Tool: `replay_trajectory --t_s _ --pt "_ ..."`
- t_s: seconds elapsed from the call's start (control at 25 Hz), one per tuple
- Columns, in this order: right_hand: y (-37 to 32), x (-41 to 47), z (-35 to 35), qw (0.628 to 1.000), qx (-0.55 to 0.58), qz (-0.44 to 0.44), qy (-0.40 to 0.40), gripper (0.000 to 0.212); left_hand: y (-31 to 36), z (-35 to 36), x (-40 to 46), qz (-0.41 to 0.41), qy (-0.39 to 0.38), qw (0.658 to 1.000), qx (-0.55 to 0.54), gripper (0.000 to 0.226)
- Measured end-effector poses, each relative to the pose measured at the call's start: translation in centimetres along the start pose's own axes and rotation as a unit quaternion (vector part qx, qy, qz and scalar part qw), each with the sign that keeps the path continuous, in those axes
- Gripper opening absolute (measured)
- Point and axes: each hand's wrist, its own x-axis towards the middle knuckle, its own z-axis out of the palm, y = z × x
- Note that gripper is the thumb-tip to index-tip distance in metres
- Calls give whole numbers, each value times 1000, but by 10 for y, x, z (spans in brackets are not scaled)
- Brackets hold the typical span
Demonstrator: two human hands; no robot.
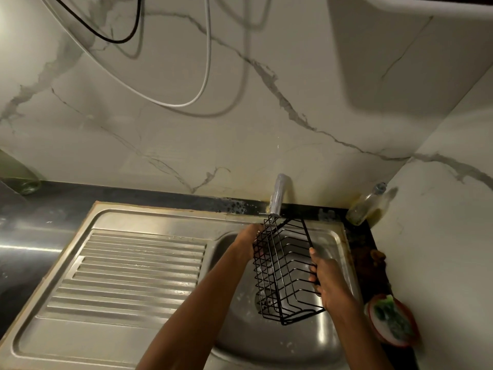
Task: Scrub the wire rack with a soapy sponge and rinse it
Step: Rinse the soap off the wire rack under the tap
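Observation:
A black wire rack (286, 271) hangs tilted over the steel sink basin (330, 335), its top end just under the chrome tap (278, 194). My left hand (249, 240) holds the rack's upper left side, its fingers partly hidden behind the wires. My right hand (326, 280) grips the rack's right edge, thumb lying along the frame. A green sponge (390, 317) lies in a small red dish (384, 339) on the counter, right of the basin. Whether water runs from the tap I cannot tell.
The ribbed steel drainboard (128, 276) spreads left of the basin. A clear bottle (366, 206) stands in the back right corner by the marble wall. White and black cables hang on the wall above. A glass jar (28, 185) sits at far left.

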Motion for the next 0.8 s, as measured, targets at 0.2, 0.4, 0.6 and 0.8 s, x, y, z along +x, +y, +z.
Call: replay_trajectory --t_s 0.2,0.4,0.6,0.8 --pt "-4 -3 3 1000 10 14 24 30 -3 14 -42 94 -36 990 101 59" --pt "-22 -12 15 992 94 78 15 39 -9 22 -64 162 -114 954 224 75" --pt "-41 -11 25 980 176 78 -53 28 -6 10 -81 113 -167 969 144 67" --pt "-40 -29 38 970 138 -7 -201 45 -9 9 -77 -26 -76 996 50 60"
